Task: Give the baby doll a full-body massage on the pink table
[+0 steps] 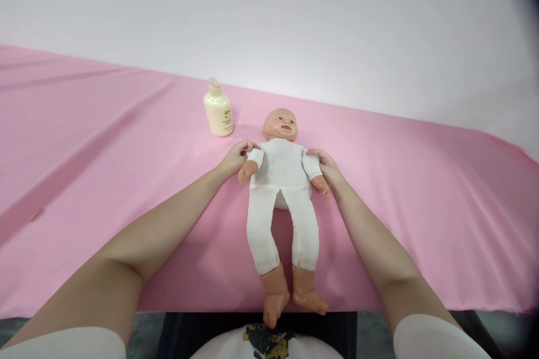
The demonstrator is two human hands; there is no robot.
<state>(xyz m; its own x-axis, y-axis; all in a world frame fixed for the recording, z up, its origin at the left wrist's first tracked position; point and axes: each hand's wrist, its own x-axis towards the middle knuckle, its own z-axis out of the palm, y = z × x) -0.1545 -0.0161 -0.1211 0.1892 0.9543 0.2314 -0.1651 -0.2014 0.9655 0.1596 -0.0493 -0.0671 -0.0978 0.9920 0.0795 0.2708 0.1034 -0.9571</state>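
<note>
A bald baby doll (281, 165) in a white suit lies on its back on the pink cloth, head away from me and bare feet over the near edge. My left hand (236, 158) is at the doll's sleeve on the left side, fingers closed on its upper part. On the other side my right hand (327, 167) has its fingers at the doll's other sleeve, with the thumb partly hidden behind the arm; whether it grips the sleeve is unclear.
A cream pump bottle (219, 112) stands on the cloth to the left of the doll's head. The pink cloth (421, 190) covers the near part of the surface, with white (269, 17) beyond it. A small reddish item (37, 215) lies far left.
</note>
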